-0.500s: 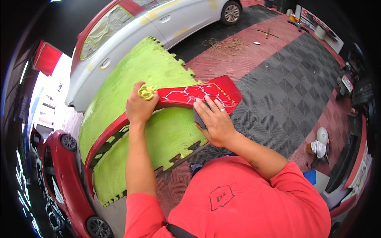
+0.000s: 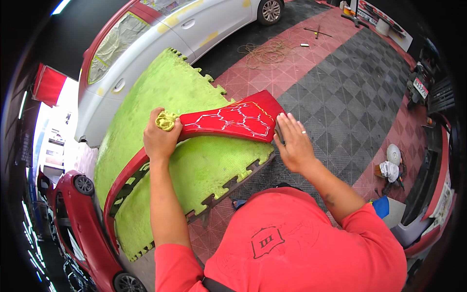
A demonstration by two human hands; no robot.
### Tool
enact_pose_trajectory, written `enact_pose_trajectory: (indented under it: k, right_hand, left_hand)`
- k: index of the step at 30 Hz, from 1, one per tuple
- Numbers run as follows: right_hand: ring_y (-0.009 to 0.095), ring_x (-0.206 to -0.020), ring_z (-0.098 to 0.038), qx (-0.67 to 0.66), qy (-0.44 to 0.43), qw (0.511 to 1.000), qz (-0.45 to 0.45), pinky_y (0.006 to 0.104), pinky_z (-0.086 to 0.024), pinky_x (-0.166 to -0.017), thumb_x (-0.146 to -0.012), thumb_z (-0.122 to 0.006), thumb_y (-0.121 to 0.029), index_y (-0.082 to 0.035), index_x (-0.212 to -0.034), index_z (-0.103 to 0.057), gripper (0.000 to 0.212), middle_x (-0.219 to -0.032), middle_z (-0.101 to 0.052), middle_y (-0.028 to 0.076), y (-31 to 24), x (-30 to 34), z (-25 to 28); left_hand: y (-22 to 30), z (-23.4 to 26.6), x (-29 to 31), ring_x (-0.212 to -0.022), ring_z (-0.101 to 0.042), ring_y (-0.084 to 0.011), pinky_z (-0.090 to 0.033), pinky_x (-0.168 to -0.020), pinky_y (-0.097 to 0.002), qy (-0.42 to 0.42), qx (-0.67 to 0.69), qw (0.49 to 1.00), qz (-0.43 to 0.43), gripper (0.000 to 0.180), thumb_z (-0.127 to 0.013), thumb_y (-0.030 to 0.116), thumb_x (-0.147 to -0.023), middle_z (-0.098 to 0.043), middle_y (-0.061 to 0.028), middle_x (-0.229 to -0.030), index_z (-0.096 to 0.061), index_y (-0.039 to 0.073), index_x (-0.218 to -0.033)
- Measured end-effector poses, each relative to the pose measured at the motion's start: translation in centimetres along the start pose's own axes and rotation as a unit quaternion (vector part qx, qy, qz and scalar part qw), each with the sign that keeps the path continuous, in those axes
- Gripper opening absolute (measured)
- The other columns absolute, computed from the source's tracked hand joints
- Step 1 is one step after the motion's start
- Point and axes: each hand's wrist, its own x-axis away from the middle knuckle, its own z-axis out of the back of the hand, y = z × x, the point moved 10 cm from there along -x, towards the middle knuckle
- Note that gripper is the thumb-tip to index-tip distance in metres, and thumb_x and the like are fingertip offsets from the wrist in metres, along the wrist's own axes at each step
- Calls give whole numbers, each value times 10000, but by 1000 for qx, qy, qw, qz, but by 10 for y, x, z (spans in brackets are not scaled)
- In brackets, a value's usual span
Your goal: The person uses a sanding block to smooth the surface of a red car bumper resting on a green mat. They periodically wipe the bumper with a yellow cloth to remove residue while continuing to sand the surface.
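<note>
A curved red car fender (image 2: 228,119), with jagged white lines and some yellow ones on its broad end, lies on a green foam mat (image 2: 146,92). My left hand (image 2: 161,140) is closed around a crumpled yellow cloth (image 2: 166,121) and rests on the fender where it narrows into the arch. At the fender's right end, my right hand (image 2: 296,146) presses with straight fingers on a dark grey pad (image 2: 279,133), which looks like a sanding block. The palm hides most of that pad.
Beyond the mat stands a white and red car (image 2: 204,29) with masked windows. A coil of cord (image 2: 266,52) lies on the red and grey tiled floor. To the left is a red car (image 2: 80,228); at right, a small white-topped item (image 2: 393,155) and a bumper (image 2: 433,214).
My right hand and the pad have slid right, from the middle of the fender's broad end to its right edge. My left hand still holds the cloth against the fender.
</note>
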Motion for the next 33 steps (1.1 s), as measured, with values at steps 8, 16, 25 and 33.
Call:
enact_pose_trajectory:
  k: [8, 16, 25, 33]
  right_hand:
    - [482, -1555, -444, 14, -24, 1000, 10, 575, -397, -1242, -1085, -644, -305, 52, -1607, -459, 659, -1648, -501, 275, -2, 14, 3]
    - [462, -1568, -433, 20, -48, 998, 25, 567, -375, -1257, -1110, -587, -285, 1, -1613, -479, 589, -1676, -491, 231, -17, 13, 2]
    - [414, -1618, -381, -54, -60, 995, -56, 477, -301, -1323, -1190, -421, -344, 18, -1650, -455, 586, -1694, -480, 237, 93, -45, -39]
    - [445, -1600, -392, -238, -218, 942, -94, 447, -277, -1328, -1193, -422, -334, 78, -1600, -481, 582, -1667, -482, 296, 59, -130, -84]
  left_hand:
    - [0, -5, 0, -940, -806, -345, -617, -857, -453, -3, 11, 1000, -21, 479, -867, 310, -872, -815, -150, -993, -693, 125, -1278]
    - [-5, -4, 0, -949, -805, -341, -627, -856, -462, 1, 6, 1000, -22, 475, -866, 333, -877, -817, -146, -1011, -696, 136, -1274]
    - [13, -38, -7, -987, -780, -408, -643, -885, -524, -24, 3, 1000, -6, 590, -860, 432, -805, -782, -176, -1127, -688, 181, -1310]
    - [5, -9, 6, -889, -765, -424, -629, -793, -543, -19, 5, 1000, -19, 548, -865, 406, -780, -758, -159, -1024, -668, 191, -1245]
